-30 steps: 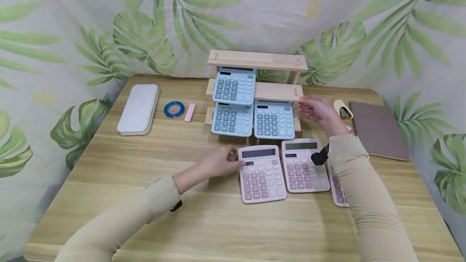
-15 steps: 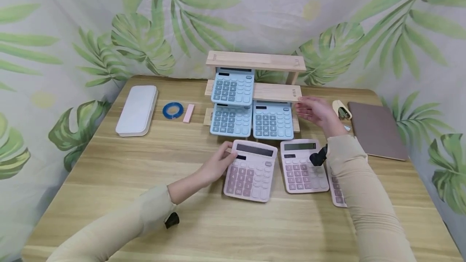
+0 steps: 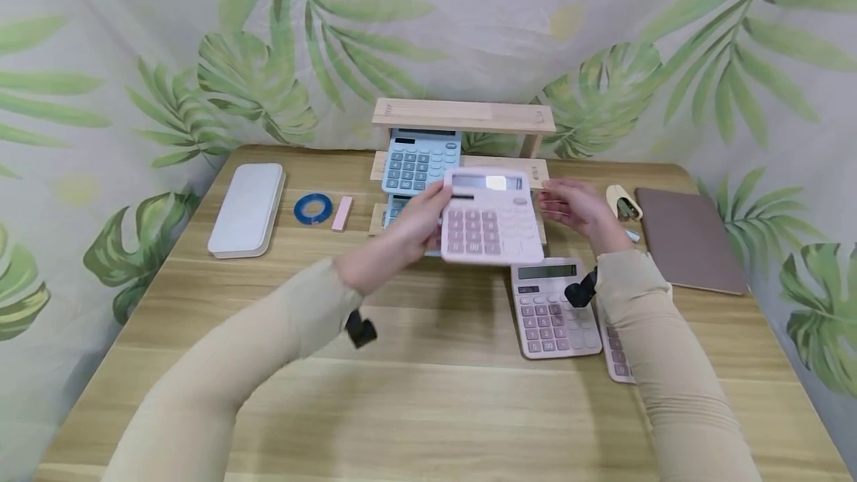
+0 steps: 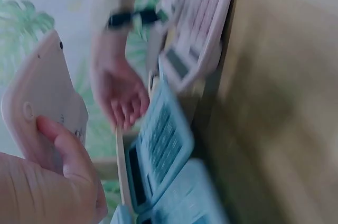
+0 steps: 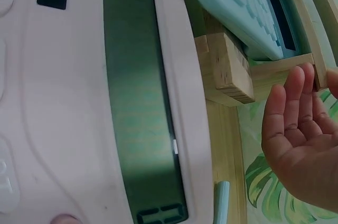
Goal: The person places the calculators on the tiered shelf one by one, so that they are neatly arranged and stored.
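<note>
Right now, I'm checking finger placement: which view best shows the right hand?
The right wrist view: it shows the right hand closest, fingers clear. Head shows it smaller, from above; left wrist blurs it.

The pink calculator (image 3: 492, 225), which lay flat on the table (image 3: 428, 415) in front of the shelf (image 3: 465, 115) one second ago and was skewed half a second ago, is now raised clear of the table. The left hand (image 3: 418, 223) has moved up toward the shelf with it, gripping its left edge. The calculator now hangs before the shelf's right half, hiding most of the lower-right blue calculator (image 4: 161, 142) in the head view.
</note>
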Available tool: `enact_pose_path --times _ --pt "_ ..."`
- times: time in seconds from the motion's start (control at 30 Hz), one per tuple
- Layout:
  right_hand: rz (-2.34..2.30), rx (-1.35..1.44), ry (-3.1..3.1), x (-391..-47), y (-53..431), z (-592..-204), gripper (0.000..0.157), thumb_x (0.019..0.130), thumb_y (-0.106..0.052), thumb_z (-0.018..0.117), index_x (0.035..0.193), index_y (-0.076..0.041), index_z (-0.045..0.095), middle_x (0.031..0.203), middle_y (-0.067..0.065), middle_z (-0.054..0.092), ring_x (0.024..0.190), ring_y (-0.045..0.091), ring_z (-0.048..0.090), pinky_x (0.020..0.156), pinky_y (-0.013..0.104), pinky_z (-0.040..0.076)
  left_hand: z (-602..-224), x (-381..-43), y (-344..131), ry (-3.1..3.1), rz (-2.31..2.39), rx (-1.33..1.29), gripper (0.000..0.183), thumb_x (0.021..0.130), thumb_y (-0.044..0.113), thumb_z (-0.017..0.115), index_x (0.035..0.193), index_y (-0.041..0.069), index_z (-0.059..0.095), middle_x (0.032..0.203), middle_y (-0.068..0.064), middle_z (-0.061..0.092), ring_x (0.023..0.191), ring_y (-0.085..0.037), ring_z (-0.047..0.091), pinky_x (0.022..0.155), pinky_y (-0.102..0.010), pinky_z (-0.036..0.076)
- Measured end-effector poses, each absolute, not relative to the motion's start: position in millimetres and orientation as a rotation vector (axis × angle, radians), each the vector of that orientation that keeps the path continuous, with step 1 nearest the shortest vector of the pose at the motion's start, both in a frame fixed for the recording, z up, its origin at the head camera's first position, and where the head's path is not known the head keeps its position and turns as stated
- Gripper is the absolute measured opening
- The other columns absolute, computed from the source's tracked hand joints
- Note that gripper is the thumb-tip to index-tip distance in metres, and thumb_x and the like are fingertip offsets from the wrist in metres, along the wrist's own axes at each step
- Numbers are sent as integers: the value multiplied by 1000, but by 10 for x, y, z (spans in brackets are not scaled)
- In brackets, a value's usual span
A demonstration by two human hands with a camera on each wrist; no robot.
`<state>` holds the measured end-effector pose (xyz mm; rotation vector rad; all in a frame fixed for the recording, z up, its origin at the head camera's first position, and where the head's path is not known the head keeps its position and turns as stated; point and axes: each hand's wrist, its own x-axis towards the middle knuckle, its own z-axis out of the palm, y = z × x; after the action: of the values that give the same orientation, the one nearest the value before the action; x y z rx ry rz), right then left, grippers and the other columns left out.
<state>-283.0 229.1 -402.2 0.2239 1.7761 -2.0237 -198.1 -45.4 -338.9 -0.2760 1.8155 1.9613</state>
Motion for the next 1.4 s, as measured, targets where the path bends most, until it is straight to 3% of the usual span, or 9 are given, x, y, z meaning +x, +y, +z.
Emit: enact_pose_path --times 0.2,0.43,0.6,0.8,0.93,1.0,1.13,1.23,1.4 --pt "-1987 226 1817 -2859 2211 -4044 15 95 -20 50 109 -13 48 76 -6 67 69 6 65 66 20 55 -3254 -2414 -348 1951 1886 -301 44 100 38 31 144 31 28 103 -8 65 69 -15 64 61 -28 57" --pt "-1956 236 1838 -2865 2191 -4056 44 95 -22 50 132 -3 37 76 -7 68 68 5 65 64 19 54 -3246 -2638 -234 1903 1865 -388 45 101 34 33 145 28 27 115 -11 62 86 -22 67 72 -35 59" --pt "-1964 226 1827 -2852 2212 -4043 51 95 -22 50 138 0 32 76 -8 68 68 5 65 70 21 55 -3235 -2720 -180 1974 1837 -395 49 100 29 36 147 24 21 114 -13 63 75 -19 66 67 -32 59" --pt "-1972 220 1814 -2844 2255 -4014 46 97 -21 47 136 -1 35 76 -7 68 70 7 65 75 24 56 -3208 -2725 -103 2149 1808 -338 64 97 16 45 147 18 6 113 -16 58 73 -19 66 62 -28 59" --pt "-1982 229 1805 -2844 2285 -4006 28 97 -21 47 121 -7 44 75 -8 69 68 6 65 73 23 56 -3228 -2692 -35 2340 1688 -324 58 95 20 50 144 13 18 117 -13 52 83 -16 64 61 -21 57" --pt "-1989 224 1800 -2844 2296 -4009 21 97 -20 45 115 -10 46 74 -8 69 67 6 66 73 23 56 -3254 -2674 -8 2383 1672 -339 54 95 22 51 141 11 26 129 -14 44 89 -15 63 63 -20 56" --pt "-1997 218 1787 -2851 2305 -4029 14 98 -19 44 110 -12 48 74 -7 69 68 6 65 73 23 56 -3300 -2605 23 2373 1747 -340 55 91 19 54 141 7 32 142 -15 32 109 -16 55 81 -20 53" --pt "-1982 221 1799 -2848 2302 -4025 24 97 -20 45 118 -8 47 75 -7 69 69 7 65 76 23 56 -3348 -2512 27 2324 1861 -234 63 87 11 58 143 5 29 138 -13 40 116 -18 51 93 -24 49" --pt "-1982 223 1807 -2845 2309 -4014 40 97 -21 48 131 -3 39 77 -7 68 72 8 65 81 26 55 -3476 -2442 10 2286 1935 47 84 78 -4 63 147 5 17 140 -12 41 117 -20 53 94 -25 50"
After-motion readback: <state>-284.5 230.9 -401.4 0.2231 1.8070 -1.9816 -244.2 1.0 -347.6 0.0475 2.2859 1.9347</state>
